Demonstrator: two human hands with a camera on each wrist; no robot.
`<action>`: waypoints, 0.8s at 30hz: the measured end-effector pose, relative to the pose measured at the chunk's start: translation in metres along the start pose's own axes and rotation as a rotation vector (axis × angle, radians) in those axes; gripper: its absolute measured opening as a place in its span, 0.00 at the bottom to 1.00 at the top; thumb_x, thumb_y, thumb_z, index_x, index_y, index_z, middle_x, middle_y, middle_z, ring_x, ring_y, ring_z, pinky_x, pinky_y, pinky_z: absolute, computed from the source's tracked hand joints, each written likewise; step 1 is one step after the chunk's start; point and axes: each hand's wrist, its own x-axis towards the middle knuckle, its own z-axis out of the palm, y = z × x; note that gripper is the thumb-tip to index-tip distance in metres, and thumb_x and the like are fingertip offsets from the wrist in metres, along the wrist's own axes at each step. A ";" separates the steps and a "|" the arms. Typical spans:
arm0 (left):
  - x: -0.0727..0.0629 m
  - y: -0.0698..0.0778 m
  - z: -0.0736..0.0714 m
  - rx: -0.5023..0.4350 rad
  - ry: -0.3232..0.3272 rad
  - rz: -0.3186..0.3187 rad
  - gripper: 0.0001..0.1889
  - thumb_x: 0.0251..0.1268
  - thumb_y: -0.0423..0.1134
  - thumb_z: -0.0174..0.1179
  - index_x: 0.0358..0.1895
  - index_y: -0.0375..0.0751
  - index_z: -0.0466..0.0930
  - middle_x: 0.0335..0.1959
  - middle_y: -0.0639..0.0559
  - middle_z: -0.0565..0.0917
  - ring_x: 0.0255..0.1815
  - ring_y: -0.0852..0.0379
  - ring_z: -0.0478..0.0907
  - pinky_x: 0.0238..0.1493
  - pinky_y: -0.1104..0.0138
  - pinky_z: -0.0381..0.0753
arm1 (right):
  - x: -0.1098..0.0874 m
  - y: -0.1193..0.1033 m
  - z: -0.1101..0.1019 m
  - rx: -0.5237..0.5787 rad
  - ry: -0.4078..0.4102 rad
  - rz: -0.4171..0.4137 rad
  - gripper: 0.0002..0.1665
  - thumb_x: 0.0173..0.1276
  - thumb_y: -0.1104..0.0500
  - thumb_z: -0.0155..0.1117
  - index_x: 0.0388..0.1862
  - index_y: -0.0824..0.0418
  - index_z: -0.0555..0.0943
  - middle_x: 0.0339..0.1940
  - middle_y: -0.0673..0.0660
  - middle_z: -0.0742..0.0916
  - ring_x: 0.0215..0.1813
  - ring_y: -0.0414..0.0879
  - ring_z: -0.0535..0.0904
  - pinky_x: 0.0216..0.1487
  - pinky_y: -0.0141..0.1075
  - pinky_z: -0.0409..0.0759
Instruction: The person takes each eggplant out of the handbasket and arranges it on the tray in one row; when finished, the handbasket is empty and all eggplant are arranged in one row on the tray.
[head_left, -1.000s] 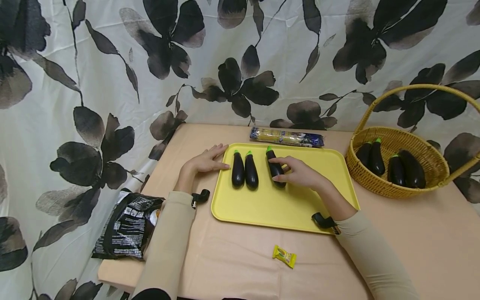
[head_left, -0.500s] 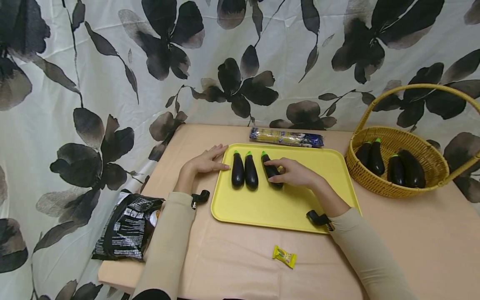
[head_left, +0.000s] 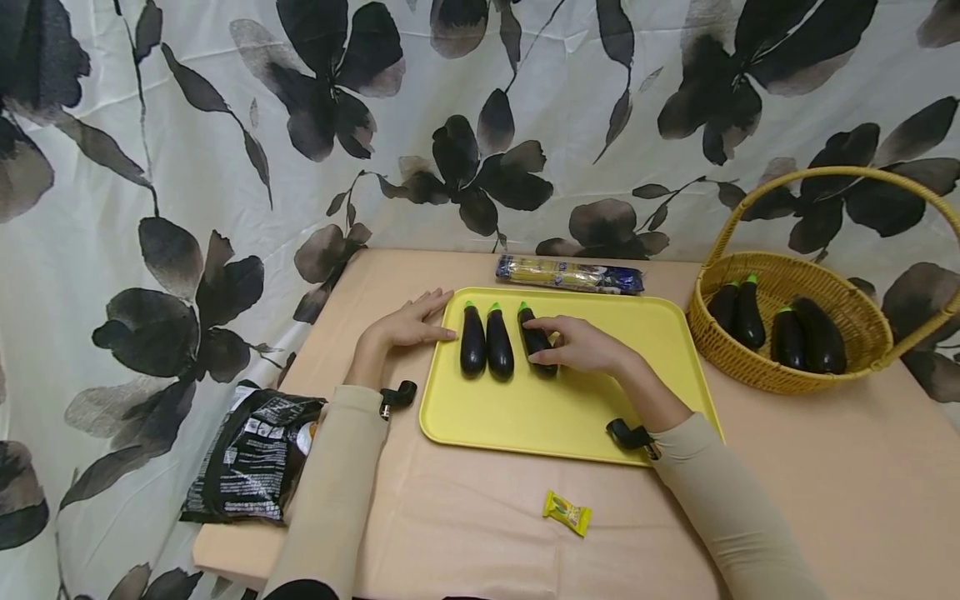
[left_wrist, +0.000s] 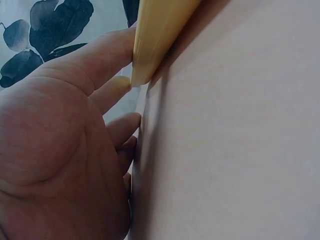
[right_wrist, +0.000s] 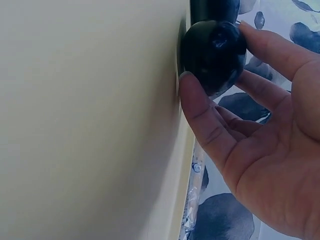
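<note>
Three dark, glossy eggplants with green tips lie on a yellow tray (head_left: 570,417): the left eggplant (head_left: 472,343), the middle eggplant (head_left: 499,346) and, a short gap away, the right eggplant (head_left: 528,323). My right hand (head_left: 588,346) holds that last one, thumb and fingers at its sides. In the right wrist view its rounded end (right_wrist: 215,57) sits between my thumb and fingers, low over the tray. With fingers spread, my left hand (head_left: 408,323) rests at the tray's left edge. The left wrist view has the thumb and a fingertip of the hand (left_wrist: 55,130) against the tray rim (left_wrist: 150,45).
A wicker basket (head_left: 765,379) with a tall handle stands to the right, several eggplants inside. Behind the tray lies a long blue-and-yellow packet (head_left: 570,275). A black bag (head_left: 255,454) is at the left table edge, and a small yellow wrapped candy (head_left: 567,512) lies in front.
My right hand has slid the right eggplant leftward across the tray, closer to the other two. My left hand has stayed at the tray's edge.
</note>
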 end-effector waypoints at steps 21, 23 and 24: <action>-0.004 0.004 -0.001 -0.005 0.007 0.001 0.52 0.65 0.62 0.67 0.86 0.56 0.49 0.88 0.48 0.42 0.89 0.47 0.32 0.87 0.47 0.28 | 0.000 -0.012 0.006 0.094 -0.078 -0.012 0.44 0.75 0.53 0.69 0.84 0.55 0.62 0.66 0.65 0.77 0.37 0.50 0.86 0.40 0.43 0.87; -0.004 0.003 -0.001 -0.005 0.009 0.000 0.51 0.65 0.62 0.67 0.86 0.56 0.49 0.88 0.48 0.42 0.89 0.47 0.32 0.87 0.47 0.28 | 0.000 -0.013 0.006 0.095 -0.083 -0.015 0.44 0.75 0.53 0.68 0.84 0.56 0.61 0.66 0.66 0.77 0.37 0.50 0.86 0.40 0.43 0.87; -0.004 0.003 -0.001 -0.004 0.009 0.000 0.51 0.65 0.62 0.67 0.86 0.56 0.49 0.88 0.48 0.42 0.89 0.46 0.32 0.87 0.46 0.28 | 0.000 -0.013 0.006 0.094 -0.084 -0.016 0.44 0.75 0.53 0.68 0.84 0.56 0.61 0.66 0.66 0.77 0.37 0.50 0.87 0.40 0.44 0.87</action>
